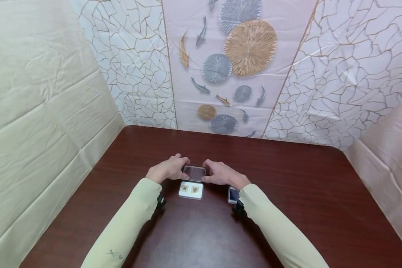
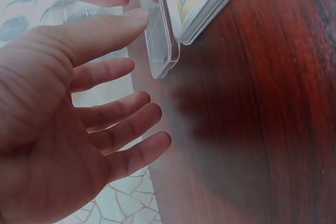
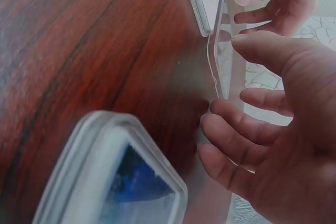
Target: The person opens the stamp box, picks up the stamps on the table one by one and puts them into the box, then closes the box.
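A clear plastic lid [image 1: 194,174] lies on the table between the two hands. My left hand [image 1: 168,169] is at its left side, thumb tip beside the lid's edge and the other fingers spread loosely. At the right side is my right hand [image 1: 222,174], its thumb close to the edge and its fingers loosely bent. Whether either thumb touches the lid, I cannot tell. Just nearer than the lid sits a flat clear case [image 1: 190,195] with a white insert and two small gold-coloured pictures. Neither hand has its fingers round anything.
A smaller clear-edged case [image 3: 142,177] with a blue picture lies beside the right wrist. The dark red-brown wooden table [image 1: 194,230] ends at a patterned cloth backdrop [image 1: 217,74], with plain cloth at both sides.
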Motion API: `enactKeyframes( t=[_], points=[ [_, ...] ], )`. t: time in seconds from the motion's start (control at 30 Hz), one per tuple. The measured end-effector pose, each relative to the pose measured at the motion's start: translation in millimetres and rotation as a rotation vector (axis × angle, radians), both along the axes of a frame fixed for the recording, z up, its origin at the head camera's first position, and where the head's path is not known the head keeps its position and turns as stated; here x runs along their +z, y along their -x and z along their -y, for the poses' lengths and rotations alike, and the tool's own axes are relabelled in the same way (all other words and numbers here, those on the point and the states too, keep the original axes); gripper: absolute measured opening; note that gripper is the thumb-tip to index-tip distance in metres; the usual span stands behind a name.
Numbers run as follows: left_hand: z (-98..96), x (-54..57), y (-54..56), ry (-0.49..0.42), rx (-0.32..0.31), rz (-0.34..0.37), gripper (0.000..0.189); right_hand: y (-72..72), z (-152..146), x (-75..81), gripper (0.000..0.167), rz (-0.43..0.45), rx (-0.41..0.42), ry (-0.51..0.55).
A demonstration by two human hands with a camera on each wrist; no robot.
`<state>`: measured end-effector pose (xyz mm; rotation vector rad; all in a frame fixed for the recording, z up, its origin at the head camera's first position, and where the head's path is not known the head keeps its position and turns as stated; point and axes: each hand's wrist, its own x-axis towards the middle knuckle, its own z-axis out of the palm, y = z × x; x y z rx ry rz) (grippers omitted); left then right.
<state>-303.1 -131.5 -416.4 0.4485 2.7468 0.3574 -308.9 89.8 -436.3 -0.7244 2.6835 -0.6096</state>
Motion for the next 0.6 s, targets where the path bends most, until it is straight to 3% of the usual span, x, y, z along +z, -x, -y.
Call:
enactKeyframes(
  t=[0.33, 0.6],
  points=[
    [-4.1, -1.4, 2.5, 0.033, -0.02, 0.02, 0.057, 3.3, 1.8, -4.6, 0.048, 0.01, -0.022, -0.001],
    [-3.4, -4.5, 2.2, 0.049, -0.022, -0.003, 0.056, 6.2, 7.6, -8.5, 0.05, -0.028, -0.009, -0.032]
  ],
)
